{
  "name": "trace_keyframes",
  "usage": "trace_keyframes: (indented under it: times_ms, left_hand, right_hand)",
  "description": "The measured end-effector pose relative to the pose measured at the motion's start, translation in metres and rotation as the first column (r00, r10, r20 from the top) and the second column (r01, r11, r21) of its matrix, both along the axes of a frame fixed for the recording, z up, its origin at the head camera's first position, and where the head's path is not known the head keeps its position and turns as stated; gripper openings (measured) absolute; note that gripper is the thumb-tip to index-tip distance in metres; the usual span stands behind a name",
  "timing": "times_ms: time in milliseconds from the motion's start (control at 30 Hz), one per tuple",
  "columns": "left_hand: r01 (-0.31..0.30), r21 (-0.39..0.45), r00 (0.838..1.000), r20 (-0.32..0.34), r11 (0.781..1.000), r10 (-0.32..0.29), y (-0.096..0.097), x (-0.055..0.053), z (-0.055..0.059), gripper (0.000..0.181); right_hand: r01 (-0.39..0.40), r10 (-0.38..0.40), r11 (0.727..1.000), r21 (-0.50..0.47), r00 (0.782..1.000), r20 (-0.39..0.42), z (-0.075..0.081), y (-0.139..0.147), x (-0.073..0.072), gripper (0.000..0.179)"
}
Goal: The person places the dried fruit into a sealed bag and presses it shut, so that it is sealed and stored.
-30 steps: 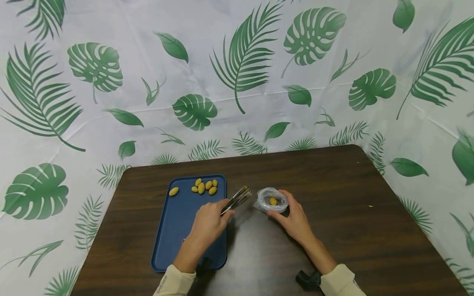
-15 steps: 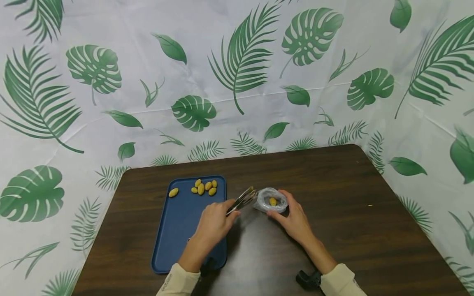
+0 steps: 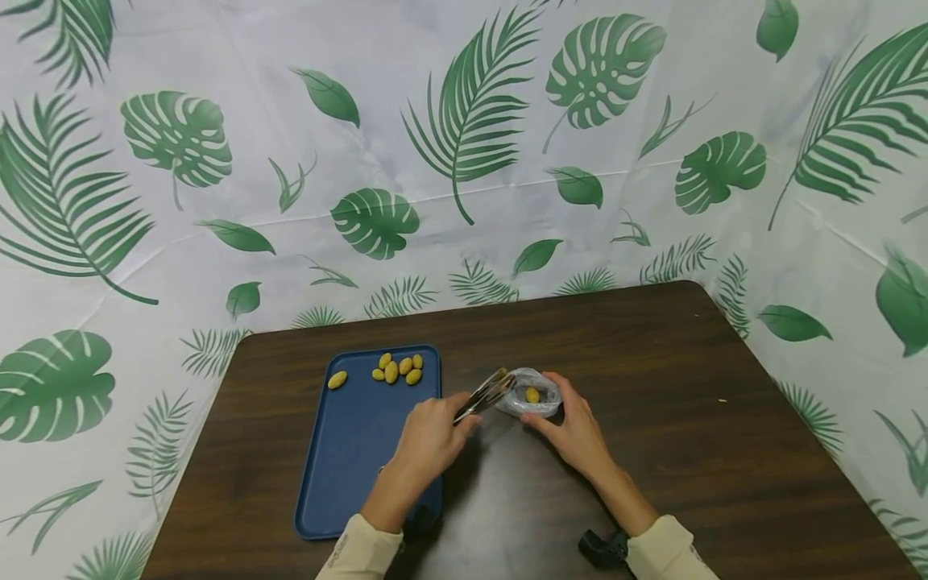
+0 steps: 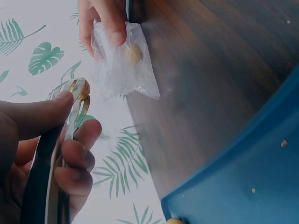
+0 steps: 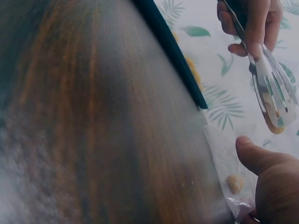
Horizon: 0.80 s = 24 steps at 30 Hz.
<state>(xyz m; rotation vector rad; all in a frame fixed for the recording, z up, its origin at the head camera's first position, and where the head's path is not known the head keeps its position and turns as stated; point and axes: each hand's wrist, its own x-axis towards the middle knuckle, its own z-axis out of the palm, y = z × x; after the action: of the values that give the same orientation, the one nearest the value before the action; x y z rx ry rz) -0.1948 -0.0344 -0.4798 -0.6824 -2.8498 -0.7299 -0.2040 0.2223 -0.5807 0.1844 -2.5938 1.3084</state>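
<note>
My left hand (image 3: pixel 432 439) grips slotted metal tongs (image 4: pixel 70 109) with dark handles, its fingers and thumb curled around them. Between the tong ends sits a small yellow-brown oval piece (image 4: pixel 85 89), also visible in the right wrist view. In the head view the tong tips overlap the left rim of a clear plastic bag (image 3: pixel 517 403). My right hand (image 3: pixel 576 431) holds that bag from its right side, thumb in front and fingers behind, with its mouth spread. One yellow oval piece (image 3: pixel 532 395) lies inside the bag.
A blue tray (image 3: pixel 355 451) lies at left on the dark wooden table (image 3: pixel 616 346). Several yellow oval pieces (image 3: pixel 391 371) are grouped at its far right, and a single piece (image 3: pixel 337 379) lies far left. A leaf-print cloth (image 3: pixel 290 266) hangs behind the table.
My left hand has moved right with the tongs, bringing their tips from beside the bag to over its left rim. The right hand and bag have stayed in place.
</note>
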Motion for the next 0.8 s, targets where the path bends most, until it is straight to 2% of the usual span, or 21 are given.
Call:
trace_keyframes:
  times_ms: [600,800]
  left_hand:
    - [0.031,0.006,1.000,-0.006,1.000,-0.031,0.017,-0.004,-0.002,0.026]
    - [0.036,0.008,0.999,0.040,0.999,-0.036,0.022,-0.005,-0.002,0.031]
  right_hand:
    - [0.017,-0.017,1.000,0.003,0.999,0.029,0.001,0.001,0.000,0.082]
    - [0.004,-0.004,1.000,-0.004,1.000,0.024,0.000,0.001,0.000,0.081]
